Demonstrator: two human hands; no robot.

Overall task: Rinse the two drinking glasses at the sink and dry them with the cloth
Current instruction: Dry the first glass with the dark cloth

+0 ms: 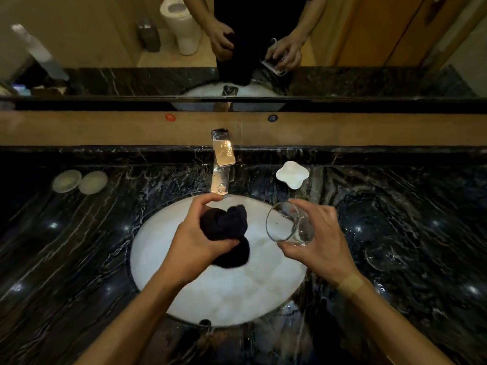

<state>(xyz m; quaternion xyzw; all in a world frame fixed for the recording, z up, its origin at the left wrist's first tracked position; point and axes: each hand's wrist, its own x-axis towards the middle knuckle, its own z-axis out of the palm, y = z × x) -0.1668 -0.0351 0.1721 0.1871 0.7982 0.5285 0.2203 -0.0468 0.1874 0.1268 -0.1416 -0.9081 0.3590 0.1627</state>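
Note:
My left hand point(195, 233) grips a bunched dark cloth point(226, 225) over the white oval sink point(163, 280). My right hand point(316, 233) holds a clear drinking glass point(287, 225), tilted on its side with its open mouth facing left toward the cloth. The cloth and the glass are a short gap apart. A second clear glass point(382, 254) stands on the dark marble counter to the right of the sink, faint against the stone. The chrome tap point(222, 164) stands behind the sink, and I see no water running from it.
A white soap dish point(292, 174) sits right of the tap. Two round pale coasters point(79, 181) lie at the counter's back left. A mirror point(105, 48) above the ledge reflects my hands, a toilet and a bin.

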